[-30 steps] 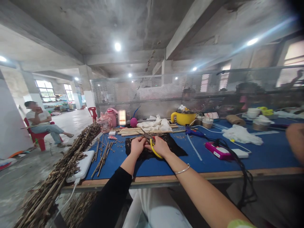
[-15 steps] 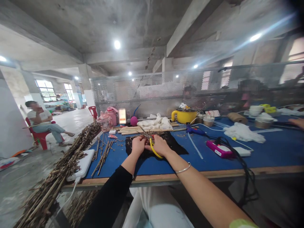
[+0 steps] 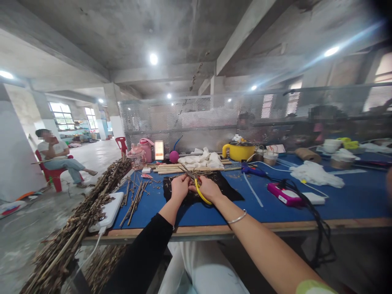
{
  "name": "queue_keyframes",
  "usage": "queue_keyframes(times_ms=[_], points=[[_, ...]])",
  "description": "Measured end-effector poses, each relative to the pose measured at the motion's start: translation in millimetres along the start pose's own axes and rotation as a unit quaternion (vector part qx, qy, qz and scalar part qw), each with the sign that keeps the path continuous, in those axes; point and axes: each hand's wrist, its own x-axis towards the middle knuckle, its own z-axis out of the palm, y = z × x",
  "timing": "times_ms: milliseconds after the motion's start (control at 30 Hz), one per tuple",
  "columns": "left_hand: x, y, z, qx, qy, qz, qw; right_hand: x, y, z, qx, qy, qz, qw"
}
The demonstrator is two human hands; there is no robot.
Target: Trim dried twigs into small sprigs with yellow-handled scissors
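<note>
Yellow-handled scissors (image 3: 200, 195) are in my right hand (image 3: 210, 189), with the blades apart and pointing up and away to the left. Close beside them, my left hand (image 3: 180, 187) has its fingers bent together in a closed grip. What those fingers pinch is too small and hidden to name. Both hands are over a black cloth (image 3: 230, 190) with bits of dry plant scattered on it. Left of the cloth, several thin dry stems (image 3: 136, 202) lie on the blue tabletop (image 3: 183, 216).
A long bundle of dried stalks (image 3: 82, 220) runs along the table's left edge, beside a white power bank (image 3: 112, 210). Pale sticks (image 3: 170, 168) and white cloth (image 3: 205, 159) lie behind my hands. Further right are a yellow pot (image 3: 240, 152), a blue glue gun (image 3: 252, 169) and a magenta box (image 3: 283, 194).
The whole view has shifted slightly. My hands and the scissors keep nearly the same pose over the cloth. Another person's hand at the right edge has mostly left view.
</note>
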Motion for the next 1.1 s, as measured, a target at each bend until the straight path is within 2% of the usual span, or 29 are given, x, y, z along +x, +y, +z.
queue_keyframes(times_ms=[200,333,433,567,700,867,1100], points=[[1,-5,0,0.054,-0.003,-0.013,0.998,-1,-2,0,0.003,-0.012,0.019,1.000],[3,-7,1,0.054,0.004,-0.017,0.998,-1,-1,0,0.002,-0.017,0.026,1.000],[4,-9,3,-0.002,0.002,-0.052,0.999,0,0,0,-0.006,-0.011,0.035,0.999],[8,-15,9,-0.172,0.006,-0.144,0.975,2,0,-3,-0.024,0.021,0.046,0.998],[13,-22,13,-0.277,0.029,-0.159,0.947,1,1,-3,-0.023,0.027,0.035,0.999],[13,-21,13,-0.297,0.033,-0.168,0.940,1,2,1,-0.019,0.049,0.000,0.999],[7,-10,10,-0.278,-0.001,-0.150,0.949,1,2,6,-0.047,0.082,-0.022,0.995]])
